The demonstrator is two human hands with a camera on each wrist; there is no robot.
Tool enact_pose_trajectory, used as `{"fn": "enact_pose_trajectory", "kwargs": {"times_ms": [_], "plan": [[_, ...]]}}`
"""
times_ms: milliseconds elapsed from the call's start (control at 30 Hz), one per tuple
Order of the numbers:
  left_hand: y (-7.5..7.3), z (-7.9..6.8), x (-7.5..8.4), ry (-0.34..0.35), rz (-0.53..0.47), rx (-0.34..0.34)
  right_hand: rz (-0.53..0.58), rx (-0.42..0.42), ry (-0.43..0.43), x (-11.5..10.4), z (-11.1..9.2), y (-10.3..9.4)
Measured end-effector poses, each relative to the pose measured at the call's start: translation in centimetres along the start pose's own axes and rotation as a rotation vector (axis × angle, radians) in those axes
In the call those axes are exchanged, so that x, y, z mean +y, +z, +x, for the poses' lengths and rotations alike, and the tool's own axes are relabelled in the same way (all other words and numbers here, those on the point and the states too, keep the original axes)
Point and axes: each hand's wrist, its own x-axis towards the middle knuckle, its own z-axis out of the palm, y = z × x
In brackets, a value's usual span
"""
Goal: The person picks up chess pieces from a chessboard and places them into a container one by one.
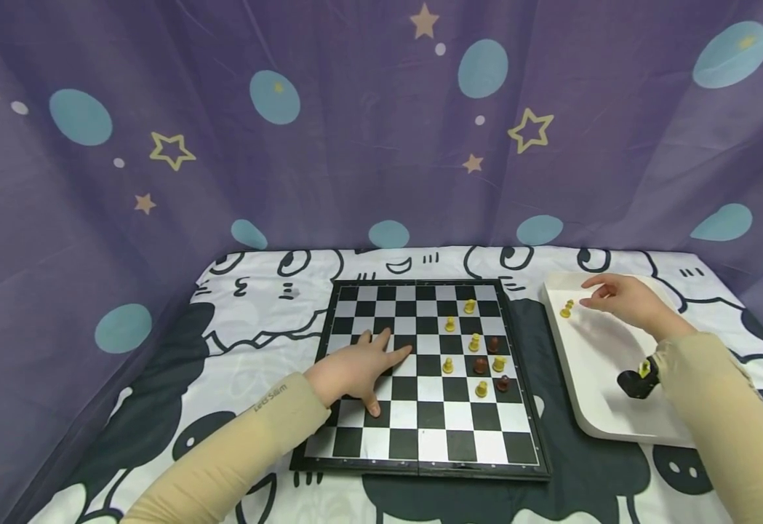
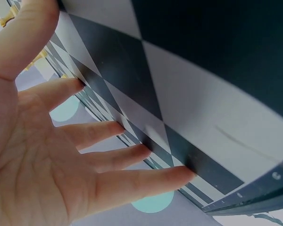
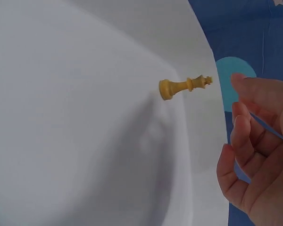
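Observation:
My left hand (image 1: 357, 367) lies with its fingers spread on the left half of the chessboard (image 1: 418, 469). Its fingertips touch the squares in the left wrist view, and the palm holds nothing. Over the white tray (image 1: 558, 364), my right hand (image 1: 626, 302) hovers with fingers loosely bent and nothing between them. A single yellow chess king (image 3: 184, 87) stands in the tray near its wall, just beyond the thumb and fingertips. A gap separates it from the hand in the right wrist view.
On the board's right half stand several yellow chess pieces (image 1: 475, 343) among three dark red ones (image 1: 480, 365). The tray sits right of the board on a cartoon-print cloth (image 1: 270, 291). A purple curtain (image 1: 355, 167) hangs behind.

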Motion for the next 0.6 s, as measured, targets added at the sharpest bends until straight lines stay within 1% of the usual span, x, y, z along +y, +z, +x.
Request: {"fn": "enact_pose_trajectory", "kwargs": {"times_ms": [100, 267, 600], "plan": [[-0.1, 0.0, 0.0, 0.003, 0.001, 0.002, 0.002, 0.007, -0.008, -0.4, -0.2, -0.3], [0.0, -0.1, 0.0, 0.004, 0.003, 0.003, 0.009, 0.023, -0.047, -1.4, -0.4, -0.6], [0.2, 0.2, -0.3, 0.009, 0.000, 0.006, 0.056, 0.067, -0.162, -4.3, -0.9, -0.5]]}}
